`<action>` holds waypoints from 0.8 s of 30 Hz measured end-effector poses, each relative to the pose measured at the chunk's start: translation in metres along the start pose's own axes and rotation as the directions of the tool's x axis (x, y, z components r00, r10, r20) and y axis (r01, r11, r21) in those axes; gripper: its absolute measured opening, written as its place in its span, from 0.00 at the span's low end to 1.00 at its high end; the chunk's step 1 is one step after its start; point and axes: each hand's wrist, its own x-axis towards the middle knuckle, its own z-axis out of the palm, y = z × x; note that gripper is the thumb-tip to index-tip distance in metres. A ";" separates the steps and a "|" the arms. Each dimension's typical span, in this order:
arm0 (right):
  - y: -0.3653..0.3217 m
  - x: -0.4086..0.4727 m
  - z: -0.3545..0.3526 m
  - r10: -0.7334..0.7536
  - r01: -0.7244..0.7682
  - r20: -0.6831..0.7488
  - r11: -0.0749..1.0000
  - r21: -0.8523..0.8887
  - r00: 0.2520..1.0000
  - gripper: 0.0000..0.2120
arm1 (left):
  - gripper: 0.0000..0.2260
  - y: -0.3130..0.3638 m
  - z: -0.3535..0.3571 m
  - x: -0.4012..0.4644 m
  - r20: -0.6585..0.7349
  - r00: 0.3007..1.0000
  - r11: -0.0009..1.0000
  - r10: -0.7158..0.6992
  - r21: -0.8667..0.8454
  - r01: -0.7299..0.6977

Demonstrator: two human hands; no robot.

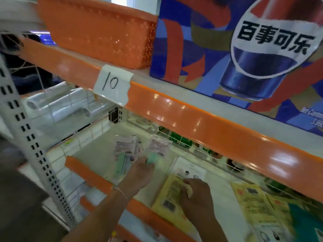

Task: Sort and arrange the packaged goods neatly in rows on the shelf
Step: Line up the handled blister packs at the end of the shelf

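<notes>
Whole frame smeared by motion; print on every pack unreadable. Upper shelf lip hides the back of my shelf; the green things behind the wire rail I can't identify. Right-hand packs run off the frame edge.

My left hand reaches in, fingers curled round a pale green pack, its clear top end sticking up past my fingertips. Exact pinch hard to see in the blur. Thin band on that wrist.

My right hand lies knuckles up on a yellow pack, fingers bent, tips gripping its upper edge. Barcode shows just beside my hand.

Just left of the green pack, a small stack of like packs lies flat on the shelf. A white pack sits just beyond the yellow one. More yellow packs lie to the right.

Shelf is pale, with orange front edge. Tag marked "10" on the lip above. Orange basket and cola box on top shelf. Plastic rolls in the left bay.
</notes>
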 end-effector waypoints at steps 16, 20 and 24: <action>-0.057 0.017 0.040 0.095 -0.091 0.018 0.986 -0.137 0.995 0.13 | 0.03 -0.020 -0.072 0.027 -0.104 0.987 0.975 -0.124 -0.196 0.102; -0.051 0.009 0.049 0.124 -0.129 -0.077 0.989 -0.075 0.989 0.04 | 0.05 -0.023 -0.078 0.032 -0.125 0.988 0.996 -0.089 0.002 0.090; -0.048 0.007 0.054 0.135 -0.140 -0.107 0.989 -0.043 0.985 0.04 | 0.17 -0.026 -0.080 0.033 -0.185 0.977 0.839 0.102 0.545 0.016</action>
